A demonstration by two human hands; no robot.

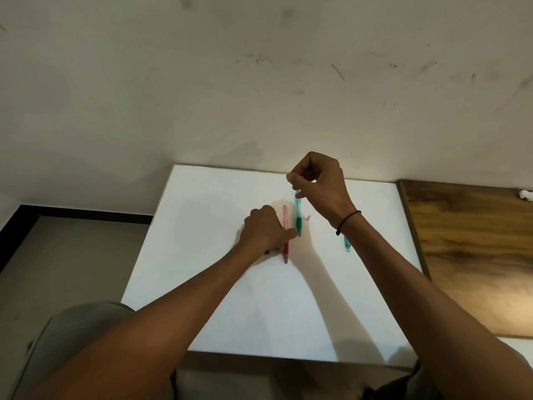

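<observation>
These pens are light, stiff and slick, so they roll on a smooth top at the least nudge. I judge the best hold is low on the barrel, at the darker grip section near the tip, where the fingers find some friction; the clear upper barrel is thin plastic and I would not squeeze it hard.

My left hand [265, 229] lies on the white table [230, 313] with its fingers curled and the thumb across the translucent red plastic pen [285, 251], holding it down. That pen lies near the table's middle, its tip pointing to 6 o'clock. Just beside it at 3 o'clock, parallel and apart, lies the translucent green plastic pen [298, 223] with its darker green grip.

My right hand [320, 183] hangs above the green pen's 12 o'clock end, thumb and forefinger pinching a thin dark sliver [289, 181]; it is too small for me to tell what it is, and it looks fragile, so a light pinch suits it. I cannot tell whether a lower finger touches the green pen.

A tiny pink plastic bit [308, 217] sits at 3 o'clock of the green pen, and a short translucent teal plastic piece [347, 245] lies further out at 4 o'clock, by my right wrist.
</observation>
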